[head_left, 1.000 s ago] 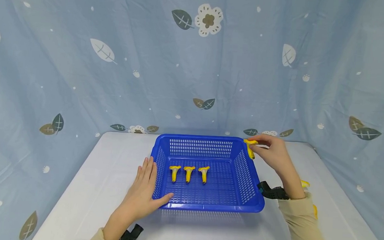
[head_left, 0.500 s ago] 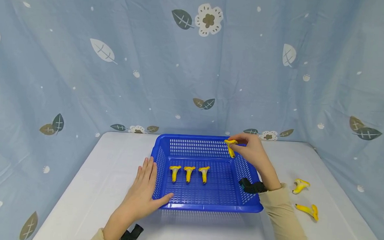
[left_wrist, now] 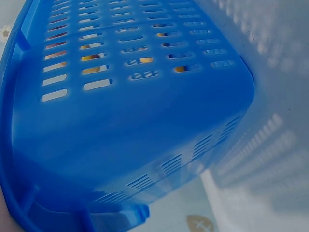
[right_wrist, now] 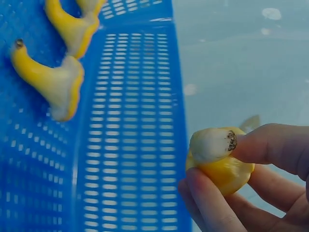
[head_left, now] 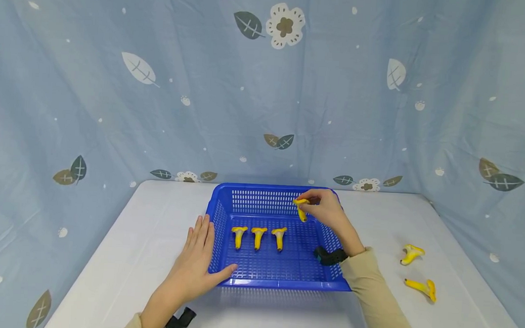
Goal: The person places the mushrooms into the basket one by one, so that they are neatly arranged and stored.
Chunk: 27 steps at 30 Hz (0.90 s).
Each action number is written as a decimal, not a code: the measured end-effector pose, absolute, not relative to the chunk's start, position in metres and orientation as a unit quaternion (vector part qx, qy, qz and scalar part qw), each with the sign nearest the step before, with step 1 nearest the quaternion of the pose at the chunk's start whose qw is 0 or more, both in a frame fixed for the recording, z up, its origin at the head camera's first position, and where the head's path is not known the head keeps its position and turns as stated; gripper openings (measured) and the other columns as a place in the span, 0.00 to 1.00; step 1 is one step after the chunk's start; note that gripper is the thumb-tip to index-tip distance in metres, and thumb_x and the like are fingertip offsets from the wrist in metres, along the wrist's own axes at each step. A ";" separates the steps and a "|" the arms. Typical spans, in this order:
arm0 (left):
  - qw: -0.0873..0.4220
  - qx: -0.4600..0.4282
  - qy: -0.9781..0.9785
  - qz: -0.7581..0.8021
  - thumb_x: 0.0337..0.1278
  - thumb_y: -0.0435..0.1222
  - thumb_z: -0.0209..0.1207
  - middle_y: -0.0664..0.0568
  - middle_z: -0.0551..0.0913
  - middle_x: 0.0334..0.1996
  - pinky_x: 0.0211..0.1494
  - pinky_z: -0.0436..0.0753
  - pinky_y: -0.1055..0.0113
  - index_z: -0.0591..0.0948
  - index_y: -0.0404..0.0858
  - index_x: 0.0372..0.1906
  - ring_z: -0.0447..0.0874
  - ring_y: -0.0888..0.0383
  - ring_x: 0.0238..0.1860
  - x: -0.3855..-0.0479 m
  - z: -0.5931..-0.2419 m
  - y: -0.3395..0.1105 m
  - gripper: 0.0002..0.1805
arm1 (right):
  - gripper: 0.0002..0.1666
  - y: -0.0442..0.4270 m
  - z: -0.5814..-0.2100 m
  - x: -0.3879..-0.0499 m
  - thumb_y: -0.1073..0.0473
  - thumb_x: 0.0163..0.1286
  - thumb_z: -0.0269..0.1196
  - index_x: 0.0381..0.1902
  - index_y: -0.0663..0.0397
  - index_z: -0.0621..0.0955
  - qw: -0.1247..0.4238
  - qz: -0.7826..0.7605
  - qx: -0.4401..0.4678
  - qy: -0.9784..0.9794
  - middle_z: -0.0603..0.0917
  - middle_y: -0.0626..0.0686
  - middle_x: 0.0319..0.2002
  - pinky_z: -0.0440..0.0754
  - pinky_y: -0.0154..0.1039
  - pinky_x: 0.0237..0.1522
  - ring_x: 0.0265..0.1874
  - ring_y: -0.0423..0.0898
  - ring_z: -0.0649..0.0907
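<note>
With the basket (head_left: 283, 284) as the dial and its far side at twelve, the left hand (head_left: 192, 272) lay over the rim near eight o'clock, fingers straight and thumb spread wide across the near corner, probably to keep the basket from sliding. The right hand (head_left: 329, 209) was narrowed in a pinch, thumb and fingers gripping one mushroom (head_left: 302, 214) near one o'clock, within the basket's outline in the head view and apart from its floor. The cap was uppermost, the stem slanting towards five; that light hold seemed meant to keep this posture. On the floor, from the middle towards nine o'clock, lay three others (head_left: 257, 238) side by side, none touching, all caps to twelve and stems to six, a match that looked deliberate. The slotted wall let their yellow show through in the left wrist view. Outside, well apart near three o'clock, two more (head_left: 411, 254) lay loose on the table (head_left: 166, 223), pointing differently.
</note>
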<state>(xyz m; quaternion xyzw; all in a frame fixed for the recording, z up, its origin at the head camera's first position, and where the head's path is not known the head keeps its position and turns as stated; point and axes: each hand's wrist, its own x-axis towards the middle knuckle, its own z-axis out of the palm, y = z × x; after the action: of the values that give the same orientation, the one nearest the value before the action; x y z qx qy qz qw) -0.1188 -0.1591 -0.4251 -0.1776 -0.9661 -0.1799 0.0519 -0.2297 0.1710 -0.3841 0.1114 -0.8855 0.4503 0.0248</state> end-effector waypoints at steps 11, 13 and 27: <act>0.066 -0.180 -0.964 -0.183 0.57 0.67 0.56 0.32 0.40 0.78 0.76 0.44 0.40 0.50 0.23 0.75 0.30 0.40 0.78 -0.116 -0.422 -0.158 0.61 | 0.04 0.165 -0.401 -0.237 0.67 0.61 0.69 0.35 0.61 0.87 -0.015 0.403 0.095 -0.910 0.86 0.55 0.37 0.86 0.46 0.40 0.36 0.50 0.84; 0.066 -0.180 -0.965 -0.181 0.57 0.67 0.56 0.32 0.40 0.78 0.76 0.44 0.40 0.50 0.23 0.75 0.30 0.40 0.78 -0.116 -0.422 -0.159 0.61 | 0.03 0.164 -0.404 -0.238 0.68 0.60 0.69 0.33 0.60 0.86 -0.022 0.394 0.092 -0.914 0.86 0.54 0.35 0.85 0.46 0.39 0.36 0.50 0.84; 0.065 -0.184 -0.964 -0.178 0.57 0.66 0.57 0.32 0.40 0.78 0.76 0.45 0.39 0.50 0.23 0.75 0.30 0.39 0.78 -0.117 -0.423 -0.158 0.61 | 0.06 0.161 -0.418 -0.241 0.70 0.58 0.69 0.27 0.60 0.81 -0.103 0.313 0.103 -0.939 0.81 0.52 0.27 0.78 0.38 0.28 0.25 0.46 0.77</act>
<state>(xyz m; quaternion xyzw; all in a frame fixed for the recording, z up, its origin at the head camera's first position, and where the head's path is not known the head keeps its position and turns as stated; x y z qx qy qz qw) -0.1169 -0.1583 -0.4226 -0.1844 -0.9644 -0.1783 0.0649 -0.2412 0.1608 -0.4177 0.1033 -0.9386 0.3126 -0.1031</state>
